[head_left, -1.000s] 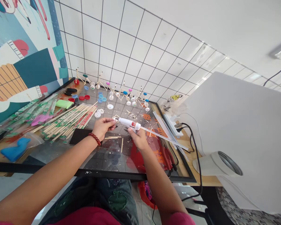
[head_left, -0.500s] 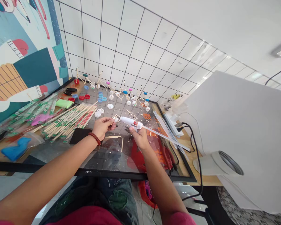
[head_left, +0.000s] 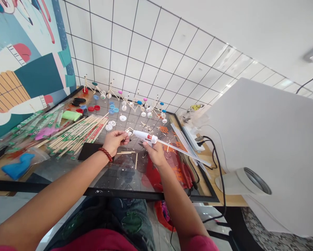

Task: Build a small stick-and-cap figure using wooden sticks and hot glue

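My left hand [head_left: 117, 140], a red bead bracelet at its wrist, pinches a small white piece [head_left: 129, 133], perhaps a bottle cap, with short wooden sticks [head_left: 129, 129] joined or held to it. Just to the right, my right hand [head_left: 155, 151] is closed round a white hot glue gun [head_left: 143, 136]. Its nozzle points left and meets or nearly meets the small piece; I cannot tell which. A long clear glue stick [head_left: 179, 150] runs out of its rear. Below the hands, cut wooden sticks [head_left: 136, 161] lie on the glass tabletop.
Along the back stand several stick-and-cap figures [head_left: 139, 104]. Blue caps [head_left: 111, 108] and red caps [head_left: 96, 108] lie left of centre. Bundled chopsticks [head_left: 75, 136] cover the left side. On the right are a power strip [head_left: 194, 139], red-handled pliers [head_left: 189, 176] and a black cable [head_left: 221, 174].
The glue gun has shifted very slightly left, along with my right hand. My left hand keeps its pinch on the small white piece in nearly the same place.
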A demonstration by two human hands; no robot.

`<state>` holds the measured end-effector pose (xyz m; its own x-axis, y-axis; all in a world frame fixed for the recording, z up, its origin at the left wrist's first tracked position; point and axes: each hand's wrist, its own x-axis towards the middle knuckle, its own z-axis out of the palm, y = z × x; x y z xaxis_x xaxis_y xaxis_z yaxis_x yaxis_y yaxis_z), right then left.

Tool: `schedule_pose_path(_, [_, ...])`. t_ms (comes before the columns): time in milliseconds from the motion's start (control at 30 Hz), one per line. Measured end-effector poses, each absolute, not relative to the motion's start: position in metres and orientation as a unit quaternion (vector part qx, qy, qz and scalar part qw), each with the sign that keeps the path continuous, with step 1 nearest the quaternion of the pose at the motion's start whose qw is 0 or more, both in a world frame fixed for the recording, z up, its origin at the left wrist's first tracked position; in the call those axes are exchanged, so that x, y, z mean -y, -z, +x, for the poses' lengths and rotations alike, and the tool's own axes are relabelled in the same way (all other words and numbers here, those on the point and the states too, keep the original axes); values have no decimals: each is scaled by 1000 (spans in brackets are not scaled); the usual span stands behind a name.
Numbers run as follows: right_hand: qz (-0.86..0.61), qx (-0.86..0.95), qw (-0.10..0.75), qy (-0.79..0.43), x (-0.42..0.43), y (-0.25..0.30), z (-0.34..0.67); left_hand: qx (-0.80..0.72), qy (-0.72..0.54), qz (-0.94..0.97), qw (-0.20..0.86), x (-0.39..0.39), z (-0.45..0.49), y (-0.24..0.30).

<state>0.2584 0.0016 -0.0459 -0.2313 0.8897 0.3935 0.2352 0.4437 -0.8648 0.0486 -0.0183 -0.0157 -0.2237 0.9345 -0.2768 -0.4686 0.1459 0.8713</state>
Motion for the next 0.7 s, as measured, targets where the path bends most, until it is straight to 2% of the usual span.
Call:
schedule_pose_path(300, [-400, 704, 472, -348, -2, 47, 258, -494, -608, 234, 576, 18, 49, 14])
schedule_pose_path(467, [-415, 678, 502, -341, -3, 49, 257, -492, -609, 222, 581, 18, 49, 13])
schedule_pose_path(700, [-412, 695, 488, -331, -3, 50, 255, -484, -608, 221, 589, 18, 48, 14])
